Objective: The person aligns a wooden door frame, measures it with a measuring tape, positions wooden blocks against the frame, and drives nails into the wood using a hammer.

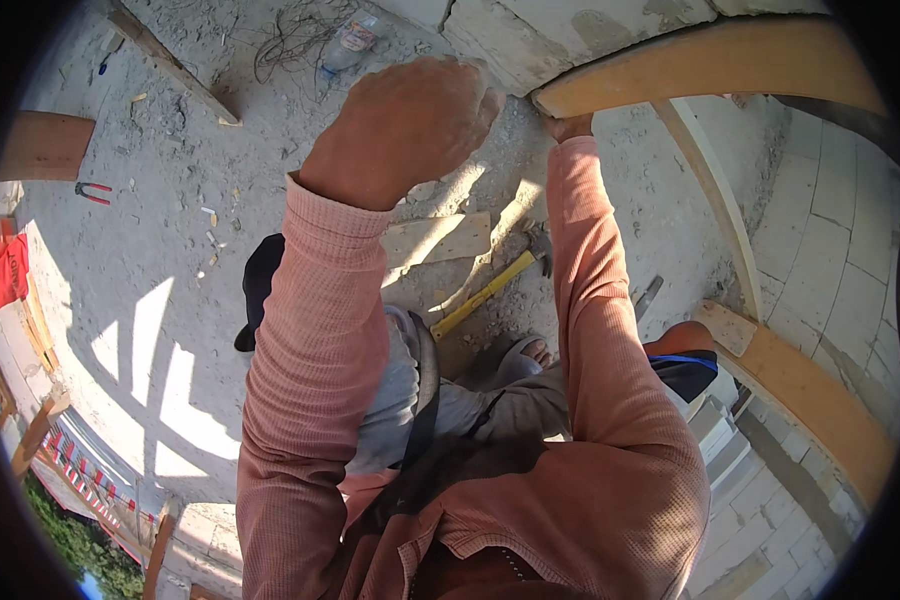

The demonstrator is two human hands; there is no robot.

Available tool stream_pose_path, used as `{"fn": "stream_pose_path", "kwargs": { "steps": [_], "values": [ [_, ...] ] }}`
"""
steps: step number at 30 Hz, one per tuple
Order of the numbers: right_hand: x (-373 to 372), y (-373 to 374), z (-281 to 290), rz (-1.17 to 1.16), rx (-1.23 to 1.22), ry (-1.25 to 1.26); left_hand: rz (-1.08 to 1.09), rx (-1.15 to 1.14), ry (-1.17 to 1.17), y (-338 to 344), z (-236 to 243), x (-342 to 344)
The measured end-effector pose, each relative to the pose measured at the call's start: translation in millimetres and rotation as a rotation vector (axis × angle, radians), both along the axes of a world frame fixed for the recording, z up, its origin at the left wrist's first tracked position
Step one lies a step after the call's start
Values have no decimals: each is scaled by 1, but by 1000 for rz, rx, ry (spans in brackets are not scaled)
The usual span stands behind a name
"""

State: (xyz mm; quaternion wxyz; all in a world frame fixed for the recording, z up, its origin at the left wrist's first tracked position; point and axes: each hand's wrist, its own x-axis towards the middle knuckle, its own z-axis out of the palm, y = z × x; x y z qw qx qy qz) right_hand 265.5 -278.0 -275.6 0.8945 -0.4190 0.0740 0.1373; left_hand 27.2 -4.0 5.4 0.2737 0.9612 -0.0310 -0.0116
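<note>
Two pink ribbed-cloth sleeves (315, 330) extend forward. Left hand (405, 130): fingers curled; cannot tell whether anything is held. Right hand (573, 127): at the end of one long tan wooden board (710, 65) beside pale block masonry (560, 40), grip hidden. One yellow-handled hammer (485, 295) below.

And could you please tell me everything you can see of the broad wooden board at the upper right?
The board is a long, orange-brown plank, smooth-looking, with a darkened left end. It runs rightward beside the pale block wall; its curve may be lens bending. The right hand is at its left end, partly hidden behind it, so its grip is unclear. A narrower timber appears to meet its lower edge.
</note>
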Motion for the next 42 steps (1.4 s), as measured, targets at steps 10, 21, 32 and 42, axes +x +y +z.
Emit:
{"fn": "stream_pose_path", "kwargs": {
  "steps": [10, 21, 32, 42],
  "values": [
    [-32, 43, -41, 142, -72, 136, 0, 46, 63, 11, -14, -12],
    [-40, 62, -21, 156, 466, 185, 20, 59, 175, 12, -14, -12],
    [-45, 54, 4, 73, -138, 193, 9, -85, -7, 0, -20, 27],
    [-83, 63, 74, 138, -309, -130, 127, -166, -293, -66, -12, 55]
  ]
}}
